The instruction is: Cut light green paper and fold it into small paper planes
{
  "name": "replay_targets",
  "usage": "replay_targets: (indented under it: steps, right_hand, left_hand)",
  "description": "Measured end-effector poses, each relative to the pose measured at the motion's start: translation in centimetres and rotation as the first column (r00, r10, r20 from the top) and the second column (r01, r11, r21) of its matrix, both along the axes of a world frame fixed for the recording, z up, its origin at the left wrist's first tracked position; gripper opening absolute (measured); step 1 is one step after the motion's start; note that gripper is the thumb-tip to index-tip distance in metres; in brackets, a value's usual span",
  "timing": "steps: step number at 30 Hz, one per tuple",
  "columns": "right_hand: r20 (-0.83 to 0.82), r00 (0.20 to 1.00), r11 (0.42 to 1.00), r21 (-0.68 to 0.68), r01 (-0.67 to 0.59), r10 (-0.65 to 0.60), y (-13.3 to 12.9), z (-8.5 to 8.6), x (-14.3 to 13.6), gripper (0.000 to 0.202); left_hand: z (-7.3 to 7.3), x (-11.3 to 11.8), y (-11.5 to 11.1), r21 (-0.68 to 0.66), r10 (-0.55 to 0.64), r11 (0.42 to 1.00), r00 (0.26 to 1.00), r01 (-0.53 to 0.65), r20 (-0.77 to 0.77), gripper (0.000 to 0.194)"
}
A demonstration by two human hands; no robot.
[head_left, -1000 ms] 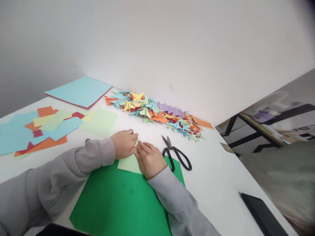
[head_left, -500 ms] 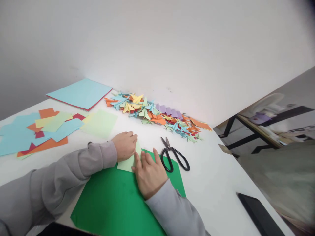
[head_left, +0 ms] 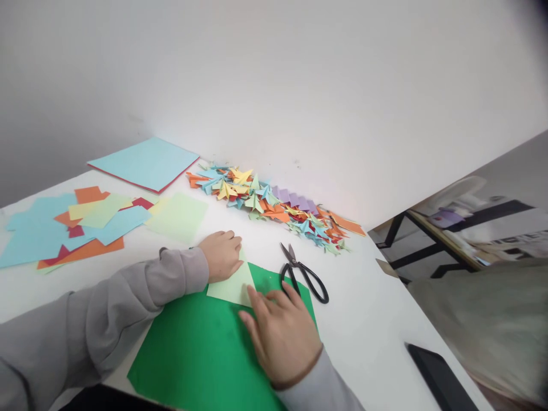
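A pale green sheet of paper [head_left: 230, 292] lies over the top edge of a green sheet [head_left: 192, 348]. My left hand [head_left: 221, 257] rests on the pale paper with its fingers curled down and closed on it; its fingertips are partly hidden. To the right, my right hand [head_left: 285, 334] is over the green sheet with fingers spread and nothing gripped. Its index fingertip is close to the lower right corner of the pale paper; I cannot tell whether they touch. Black-handled scissors [head_left: 294, 267] lie just beyond this hand, blades slightly apart, one handle partly covered by its fingers.
Folded paper planes [head_left: 261, 200] in several colours are heaped along the wall. Loose coloured paper pieces [head_left: 38, 228] spread across the left, with a stack of light blue sheets [head_left: 148, 162] behind. A black phone-like device [head_left: 439, 377] lies near the table's right edge.
My right hand has slid off the pale paper, toward me and to the right, and its fingers have spread. My left hand stays on the paper. The view has shifted slightly.
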State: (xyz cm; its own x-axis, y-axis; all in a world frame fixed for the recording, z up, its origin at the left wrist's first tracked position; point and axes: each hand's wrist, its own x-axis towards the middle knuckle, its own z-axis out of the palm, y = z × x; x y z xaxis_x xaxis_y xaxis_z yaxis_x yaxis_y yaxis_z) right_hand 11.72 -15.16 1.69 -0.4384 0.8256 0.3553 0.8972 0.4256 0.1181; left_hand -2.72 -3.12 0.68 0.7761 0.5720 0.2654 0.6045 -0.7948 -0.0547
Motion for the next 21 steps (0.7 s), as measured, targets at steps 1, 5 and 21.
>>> replay_targets:
  steps: [1, 5, 21]
  right_hand:
    - [-0.017, 1.0, 1.0, -0.029, 0.003, -0.003, 0.8, 0.5, 0.2, 0.032]
    - [-0.076, 0.997, 0.998, -0.055, -0.025, 0.02, 5.3, 0.8, 0.4, 0.03]
    - [-0.048, 0.993, 0.994, 0.02, -0.106, 0.107, 8.5, -1.1, -0.3, 0.044]
  left_hand:
    - [0.0, 0.0, 0.0, 0.002, 0.004, 1.0, 1.0, -0.004, 0.002, 0.035]
    - [0.1, -0.1, 0.0, -0.005, 0.004, 1.0, 1.0, -0.004, -0.021, 0.029]
    - [-0.1, -0.4, 0.3, -0.006, -0.023, 1.0, 0.998, 0.022, -0.053, 0.021]
